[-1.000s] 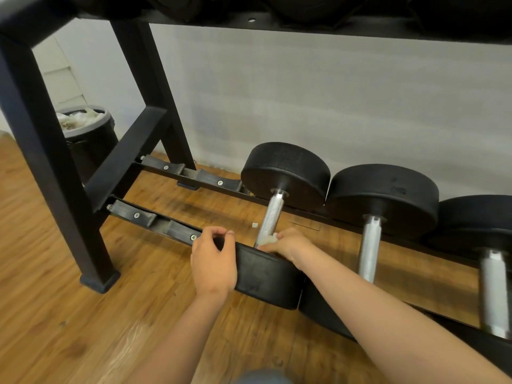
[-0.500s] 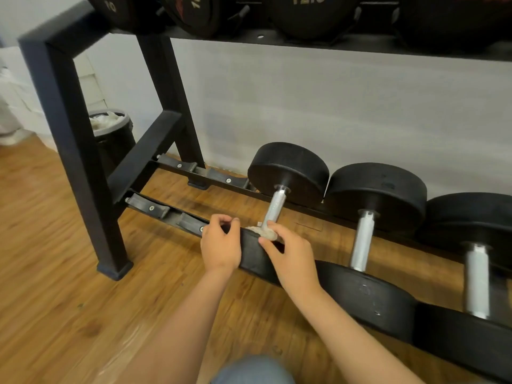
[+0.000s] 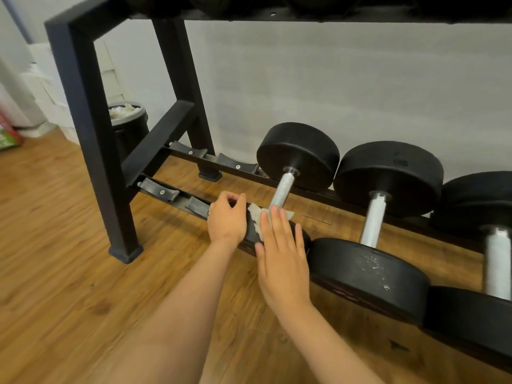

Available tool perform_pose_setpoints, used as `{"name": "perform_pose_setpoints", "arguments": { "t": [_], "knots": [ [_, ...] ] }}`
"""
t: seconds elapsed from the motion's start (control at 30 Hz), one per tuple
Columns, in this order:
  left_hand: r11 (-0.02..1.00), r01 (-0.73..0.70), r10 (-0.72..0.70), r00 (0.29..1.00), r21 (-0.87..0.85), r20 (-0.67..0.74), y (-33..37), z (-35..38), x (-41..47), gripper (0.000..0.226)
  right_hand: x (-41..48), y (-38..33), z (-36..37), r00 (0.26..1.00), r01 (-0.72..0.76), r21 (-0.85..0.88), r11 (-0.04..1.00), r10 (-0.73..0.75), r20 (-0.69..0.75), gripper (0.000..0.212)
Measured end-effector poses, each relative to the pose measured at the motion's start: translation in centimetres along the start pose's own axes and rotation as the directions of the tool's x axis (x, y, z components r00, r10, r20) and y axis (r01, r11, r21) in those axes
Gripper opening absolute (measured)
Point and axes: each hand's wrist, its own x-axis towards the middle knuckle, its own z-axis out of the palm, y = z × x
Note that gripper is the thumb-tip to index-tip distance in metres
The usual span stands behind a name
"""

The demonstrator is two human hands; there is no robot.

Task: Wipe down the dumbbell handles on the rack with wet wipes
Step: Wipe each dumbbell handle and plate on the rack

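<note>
Centre: right hand (image 3: 282, 253), now flat, presses the wipe (image 3: 256, 217) off the handle (image 3: 282, 189) onto the plate (image 3: 304, 239) that the left hand (image 3: 227, 217) grips; handle likely done.

Lower tier of black steel rack (image 3: 83, 112): three black round-headed dumbbells side by side: leftmost dumbbell (image 3: 297, 151), middle dumbbell (image 3: 388, 176), rightmost dumbbell (image 3: 476, 200). On leftmost dumbbell's near head: crumpled white wet wipe (image 3: 255, 217), under right hand (image 3: 282, 256); left hand (image 3: 225, 220) just left of it, on same head. Behind rack's left leg: black round bin (image 3: 130, 128).
</note>
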Motion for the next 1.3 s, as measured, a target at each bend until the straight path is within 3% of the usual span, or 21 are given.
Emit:
{"name": "perform_pose_setpoints", "arguments": {
  "t": [0.47,0.7,0.8,0.9,0.97,1.07,1.17,1.3],
  "knots": [
    [1.000,-0.003,0.002,1.000,0.017,0.017,0.0,-0.2,0.0,0.023,-5.2,-2.2,1.3,0.936,-0.351,0.224,0.909,0.348,0.055,0.076],
    [0.999,-0.026,0.025,1.000,0.023,0.015,0.3,-0.3,-0.3,0.025,-2.9,-1.8,-0.1,0.875,-0.461,0.515,0.722,0.468,0.127,0.077],
    [0.999,-0.029,0.029,1.000,0.025,0.009,0.2,-0.4,-0.3,0.026,-2.8,-2.1,-0.3,0.844,-0.516,0.563,0.645,0.493,0.210,0.081],
    [0.999,-0.027,0.026,0.999,0.042,0.023,0.4,-0.5,-0.4,0.027,-0.8,-2.3,0.1,0.797,-0.592,0.495,0.635,0.550,0.248,0.087],
    [0.996,-0.025,0.018,0.997,0.088,0.081,0.3,-0.6,-0.2,0.030,-1.7,-2.6,0.4,0.839,-0.540,0.419,0.730,0.507,0.197,0.085],
    [0.995,-0.068,0.050,0.970,0.069,0.239,0.4,-1.5,-0.3,0.036,-4.9,-2.3,0.9,0.950,-0.311,0.256,0.915,0.303,0.073,0.077],
    [0.987,-0.156,0.132,0.929,0.042,0.346,0.1,-3.9,-1.6,0.040,-2.9,-1.2,0.8,0.980,-0.198,0.137,0.971,0.196,0.028,0.072],
    [0.893,-0.398,0.320,0.889,0.209,0.326,-0.5,-6.6,-3.4,0.053,0.3,-1.0,-0.4,0.998,-0.040,0.048,0.998,0.037,0.049,0.068]
  ]
}}
